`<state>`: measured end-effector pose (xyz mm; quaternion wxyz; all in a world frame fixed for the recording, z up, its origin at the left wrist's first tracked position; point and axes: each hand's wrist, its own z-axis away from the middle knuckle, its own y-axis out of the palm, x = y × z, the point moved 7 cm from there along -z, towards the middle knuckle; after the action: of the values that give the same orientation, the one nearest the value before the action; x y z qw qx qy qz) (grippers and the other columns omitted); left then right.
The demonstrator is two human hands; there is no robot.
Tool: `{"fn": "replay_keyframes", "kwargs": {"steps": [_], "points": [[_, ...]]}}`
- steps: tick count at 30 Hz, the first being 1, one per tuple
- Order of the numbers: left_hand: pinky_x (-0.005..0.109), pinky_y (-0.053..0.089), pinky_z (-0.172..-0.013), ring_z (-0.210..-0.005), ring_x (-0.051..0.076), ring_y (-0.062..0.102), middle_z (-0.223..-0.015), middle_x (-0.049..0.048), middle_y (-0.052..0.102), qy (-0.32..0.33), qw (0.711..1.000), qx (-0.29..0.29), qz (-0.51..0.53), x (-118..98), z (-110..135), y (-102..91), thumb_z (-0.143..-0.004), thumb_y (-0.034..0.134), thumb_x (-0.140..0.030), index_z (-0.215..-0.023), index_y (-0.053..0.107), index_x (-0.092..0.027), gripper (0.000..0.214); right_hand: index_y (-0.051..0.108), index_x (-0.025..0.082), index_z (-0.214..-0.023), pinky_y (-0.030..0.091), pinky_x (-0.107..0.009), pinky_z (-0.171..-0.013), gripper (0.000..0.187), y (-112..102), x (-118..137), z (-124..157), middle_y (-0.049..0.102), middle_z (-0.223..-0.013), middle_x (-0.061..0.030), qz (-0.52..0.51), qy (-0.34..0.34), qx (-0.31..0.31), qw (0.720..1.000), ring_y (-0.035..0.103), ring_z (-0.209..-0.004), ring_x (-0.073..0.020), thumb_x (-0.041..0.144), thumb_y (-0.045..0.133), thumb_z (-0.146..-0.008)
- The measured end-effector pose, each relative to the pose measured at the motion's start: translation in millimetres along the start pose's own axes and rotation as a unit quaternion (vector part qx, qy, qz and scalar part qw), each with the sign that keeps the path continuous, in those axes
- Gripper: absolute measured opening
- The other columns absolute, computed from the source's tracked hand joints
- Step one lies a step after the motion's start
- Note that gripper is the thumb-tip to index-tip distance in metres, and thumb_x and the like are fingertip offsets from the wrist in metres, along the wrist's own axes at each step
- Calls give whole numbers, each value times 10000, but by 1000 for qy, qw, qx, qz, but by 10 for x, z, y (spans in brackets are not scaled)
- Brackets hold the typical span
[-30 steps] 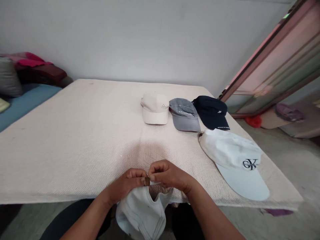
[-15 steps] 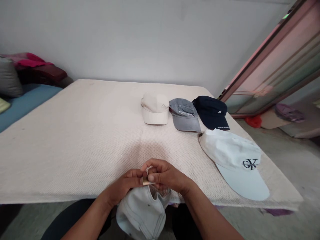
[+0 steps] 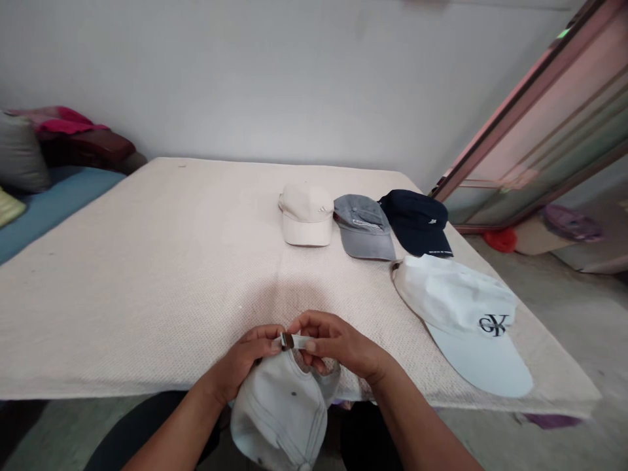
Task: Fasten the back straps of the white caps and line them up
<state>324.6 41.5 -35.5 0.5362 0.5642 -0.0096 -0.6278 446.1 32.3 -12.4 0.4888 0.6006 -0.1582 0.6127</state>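
A light grey baseball cap (image 3: 279, 418) hangs at the near table edge, its back opening towards me. My left hand (image 3: 252, 353) is closed on the left end of its rear strap, beside a metal buckle (image 3: 286, 341). Between thumb and fingers, my right hand (image 3: 333, 343) pinches the pale strap (image 3: 300, 342) just right of that buckle. Farther off lie a beige cap (image 3: 307, 216), a grey cap (image 3: 364, 226) and a navy cap (image 3: 416, 221). A white cap (image 3: 456, 307) with black letters rests nearer, to the right of my right hand.
A cream textured cloth covers the table (image 3: 147, 281), which meets a pale wall (image 3: 275, 78) at the back. Blue bedding (image 3: 59, 203) and a grey pillow (image 3: 22, 154) are at the far left. A pink-framed glass door (image 3: 534, 131) stands on the right.
My right hand has shifted slightly right, and its fingers have moved off the buckle. The buckle and a short stretch of strap now show between my hands.
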Motion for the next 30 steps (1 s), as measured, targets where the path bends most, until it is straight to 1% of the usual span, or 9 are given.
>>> {"fn": "replay_keyframes", "kwargs": {"steps": [2,8,11,13,16,18,22,25,30], "points": [[229,432,-595,-625,146,610,-757,84,695,-5,1000,-5,-2,-1,6,1,-748,649,-200,-833,690,-119,124,573,180,-1054,349,-179,-462,293,1,-7,-8,580,-705,24,-8,0,-7,1000,473,-491,-51,263,669,-791],[287,479,-716,-715,188,661,-790,89,720,-40,998,-5,-46,-16,17,112,-728,707,-180,-947,716,-136,224,576,179,-1027,319,-169,-428,302,79,-21,-48,598,-675,36,-22,-1,-1,1000,446,-449,-39,250,703,-763],[276,479,-721,-719,185,659,-790,102,720,-18,999,19,-30,-57,12,153,-745,675,-186,-905,718,-110,182,560,178,-1057,354,-180,-461,317,67,-9,-29,619,-692,19,-15,5,-1,1000,501,-481,-56,316,676,-797],[245,471,-662,-667,161,640,-756,89,712,-1,1000,20,-10,-79,15,132,-741,666,-181,-833,709,-108,125,559,167,-1044,406,-202,-513,309,37,-3,3,645,-732,-11,-2,12,-3,1000,567,-542,-84,373,636,-826],[214,446,-590,-604,133,608,-703,54,695,0,1000,-21,17,-67,25,32,-704,702,-181,-775,685,-126,91,580,141,-892,436,-220,-544,277,-30,-27,39,650,-734,-30,8,23,-24,999,585,-559,-94,412,608,-838],[213,438,-577,-587,128,594,-681,38,683,-10,999,-44,20,-42,33,-21,-674,733,-191,-773,680,-133,126,569,139,-793,397,-196,-489,264,-52,-71,34,614,-648,-3,-3,31,-38,999,530,-487,-72,392,638,-817],[206,410,-567,-589,116,564,-669,5,657,-15,994,-100,-40,-30,42,-116,-620,784,-181,-778,680,-146,192,555,148,-739,293,-168,-402,250,-20,-129,-33,524,-517,51,-59,27,-56,996,394,-394,-40,353,695,-769],[227,416,-620,-650,136,576,-719,9,665,-15,988,-133,-83,-48,52,-159,-605,799,-191,-824,687,-156,249,559,147,-719,285,-166,-392,253,25,-123,-72,515,-500,53,-77,23,-62,995,384,-390,-39,350,704,-758],[262,409,-675,-720,169,582,-782,32,668,-14,990,-64,-124,-61,53,-67,-655,774,-266,-833,678,-156,230,564,148,-732,285,-168,-381,275,54,-123,-81,523,-488,55,-69,32,-71,995,395,-375,-43,373,722,-733]]}}
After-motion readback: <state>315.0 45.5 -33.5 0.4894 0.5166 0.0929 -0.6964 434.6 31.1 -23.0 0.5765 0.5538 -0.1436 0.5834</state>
